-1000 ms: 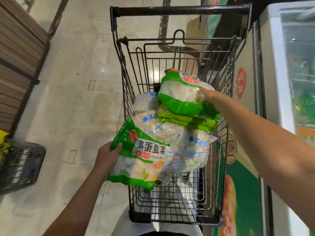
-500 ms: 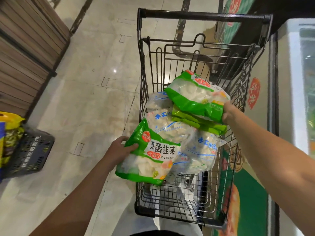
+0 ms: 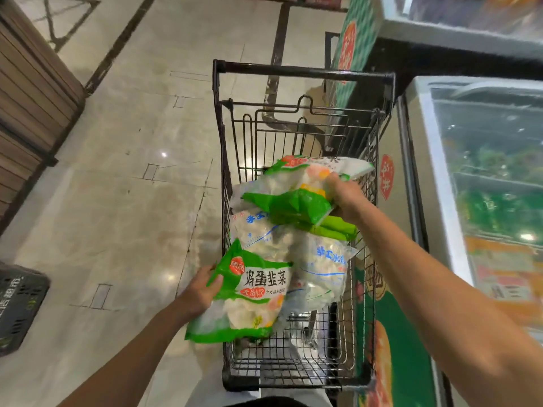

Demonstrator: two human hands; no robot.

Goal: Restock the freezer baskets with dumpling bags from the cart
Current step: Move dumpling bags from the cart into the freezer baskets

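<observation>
Crate: a dark plastic crate sits on the floor at the far left of the cart, well apart from it; white characters run along its rim, too blurred for you to read.
Wall: brown slatted panelling rises left of the cart, beyond the crate.
Floor: pale glossy tile with dark inlaid lines spreads left of the cart, giving you wide open room on that side.
Left hand: your left hand grips the left edge of a green bag, thumb on its front, at the cart's near-left rim, so the bag hangs partly outside the wire wall.
Green bag label: large black characters read 鸡蛋韭菜, with a red round badge above them and a smaller orange band below that you cannot make out.
Cart load: clear dumpling bags with blue lettering lie piled inside the cart, touching the green bag; the blue text is only partly legible.
Right hand: your right hand pinches the right end of a second green bag, held above the pile near the cart's right wall.
Cart edges: the black handlebar crosses the cart's far end; the near end of the basket shows bare wire.
Freezer: a glass-topped chest freezer stands just beside the cart's right wall, leaving you little room there; a red oval sticker on its side carries characters you cannot read.
</observation>
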